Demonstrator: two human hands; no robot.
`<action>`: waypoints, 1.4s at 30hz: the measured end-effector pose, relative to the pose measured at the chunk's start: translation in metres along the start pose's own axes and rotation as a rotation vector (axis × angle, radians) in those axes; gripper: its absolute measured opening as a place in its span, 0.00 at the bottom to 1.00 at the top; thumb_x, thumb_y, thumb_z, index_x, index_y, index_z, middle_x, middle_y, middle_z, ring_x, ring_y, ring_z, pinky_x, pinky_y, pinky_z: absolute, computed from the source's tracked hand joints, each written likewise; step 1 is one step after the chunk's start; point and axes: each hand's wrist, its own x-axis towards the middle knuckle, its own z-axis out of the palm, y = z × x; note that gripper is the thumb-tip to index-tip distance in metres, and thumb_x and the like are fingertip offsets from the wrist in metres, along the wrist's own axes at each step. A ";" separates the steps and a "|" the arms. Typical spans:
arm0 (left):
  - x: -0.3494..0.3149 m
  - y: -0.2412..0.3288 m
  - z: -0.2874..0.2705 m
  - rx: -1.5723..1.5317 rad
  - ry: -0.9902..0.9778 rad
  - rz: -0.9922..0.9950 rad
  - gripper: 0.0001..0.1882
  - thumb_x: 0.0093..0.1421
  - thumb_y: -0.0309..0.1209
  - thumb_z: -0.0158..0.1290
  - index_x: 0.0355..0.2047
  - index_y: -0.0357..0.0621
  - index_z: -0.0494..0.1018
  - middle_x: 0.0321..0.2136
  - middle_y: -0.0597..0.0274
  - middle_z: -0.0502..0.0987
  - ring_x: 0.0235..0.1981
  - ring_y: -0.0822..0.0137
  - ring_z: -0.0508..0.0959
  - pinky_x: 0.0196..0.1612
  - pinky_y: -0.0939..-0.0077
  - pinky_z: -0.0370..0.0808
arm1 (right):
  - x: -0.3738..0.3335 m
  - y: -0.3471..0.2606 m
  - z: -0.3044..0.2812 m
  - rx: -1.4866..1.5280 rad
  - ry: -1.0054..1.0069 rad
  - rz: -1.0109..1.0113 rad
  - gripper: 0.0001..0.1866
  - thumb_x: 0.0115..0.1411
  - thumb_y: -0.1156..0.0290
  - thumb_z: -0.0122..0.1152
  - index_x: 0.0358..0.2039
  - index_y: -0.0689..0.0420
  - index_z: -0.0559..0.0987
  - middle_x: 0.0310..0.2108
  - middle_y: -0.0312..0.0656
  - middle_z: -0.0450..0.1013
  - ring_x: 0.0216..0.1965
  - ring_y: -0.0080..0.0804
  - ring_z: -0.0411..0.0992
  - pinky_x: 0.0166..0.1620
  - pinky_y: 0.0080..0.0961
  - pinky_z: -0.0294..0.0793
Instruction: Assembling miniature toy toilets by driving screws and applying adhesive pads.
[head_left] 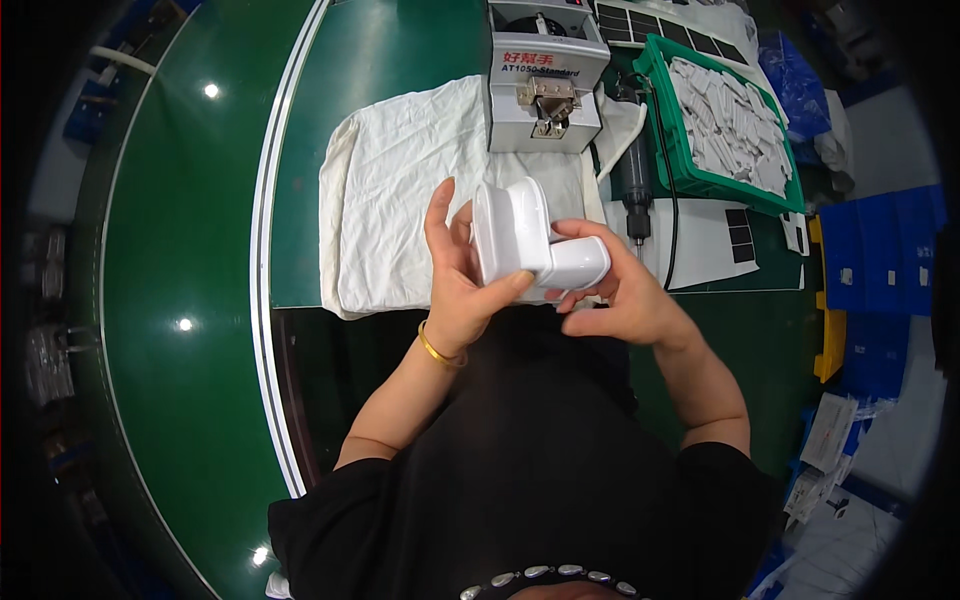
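A glossy white plastic housing (512, 235) with a hollow, rounded body is held up over the near part of a white cloth (400, 180). My left hand (460, 290) grips it from the left, thumb across its lower edge and the index finger raised. On its right side a smaller boxy white section (580, 262) sticks out. My right hand (635, 300) has its fingers around that section, with the thumb below it. I cannot tell whether the two white sections are one piece or separate. The fingertips behind the housing are partly hidden.
A silver screw feeder (545, 95) stands at the back of the table. To its right lies a dark electric screwdriver (637, 180) with a black cable (672, 200). A green bin (725, 195) holds several white plastic pieces (725, 120). Blue bins (880, 255) stand far right.
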 end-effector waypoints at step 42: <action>0.462 -0.025 -0.143 1.229 0.672 0.057 0.26 0.48 0.39 0.65 0.42 0.37 0.71 0.42 0.45 0.78 0.43 0.47 0.79 0.48 0.59 0.74 | 0.044 0.016 -0.082 0.021 0.714 -0.236 0.07 0.66 0.76 0.53 0.41 0.64 0.76 0.22 0.38 0.72 0.19 0.18 0.65 0.23 0.13 0.63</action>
